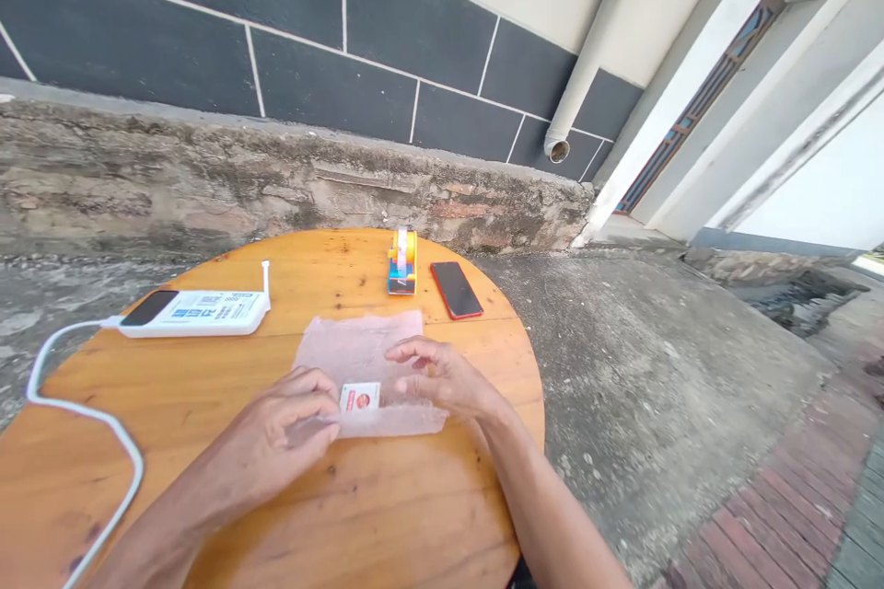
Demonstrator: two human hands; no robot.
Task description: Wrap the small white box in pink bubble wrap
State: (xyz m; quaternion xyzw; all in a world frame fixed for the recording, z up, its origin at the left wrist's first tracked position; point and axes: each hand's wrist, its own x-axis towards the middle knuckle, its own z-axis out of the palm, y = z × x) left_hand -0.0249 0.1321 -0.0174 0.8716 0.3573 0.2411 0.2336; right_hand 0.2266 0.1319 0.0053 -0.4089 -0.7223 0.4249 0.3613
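A small white box (360,397) with a red print lies on a thin, pinkish, translucent wrapping sheet (359,340) on the wooden table. The sheet's near edge is folded up along the box. My left hand (294,414) is at the sheet's near left corner, thumb and fingers pinched together on its edge, just left of the box. Over the right part of the sheet hovers my right hand (442,377), its thumb and fingers apart and nothing between them, a little right of the box.
Behind the sheet stands a yellow and blue tape dispenser (401,265). A red-edged phone (457,289) lies to its right. On the left sits a white device (200,312) with a white cable (131,442) running to the near edge. The round table (387,515) stands beside a wall.
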